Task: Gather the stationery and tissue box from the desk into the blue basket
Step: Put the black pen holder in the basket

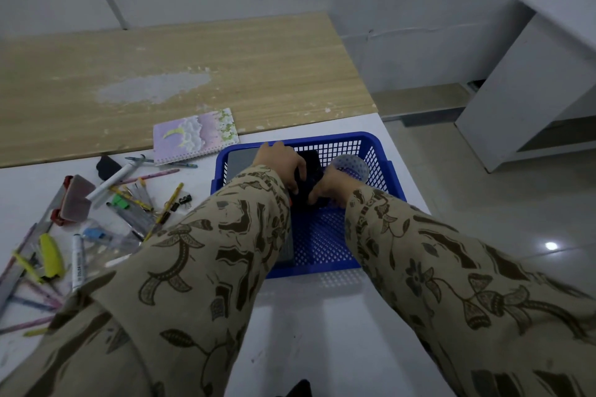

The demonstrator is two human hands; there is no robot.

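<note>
Both arms in patterned sleeves reach into basket (375,143), which sits on white surface (306,316) near its right edge. Left grip (280,160) curled over top of dark object (311,164); right grip (329,185) clamped on its lower side. Object held inside basket, low, above mesh floor. Grey slab (242,161) lies along basket's left wall; mesh cup (351,163) at far right corner. Notebook (195,135) just left of basket. Pens (135,200), marker (77,263), yellow cutter (51,255) scattered further left.
</note>
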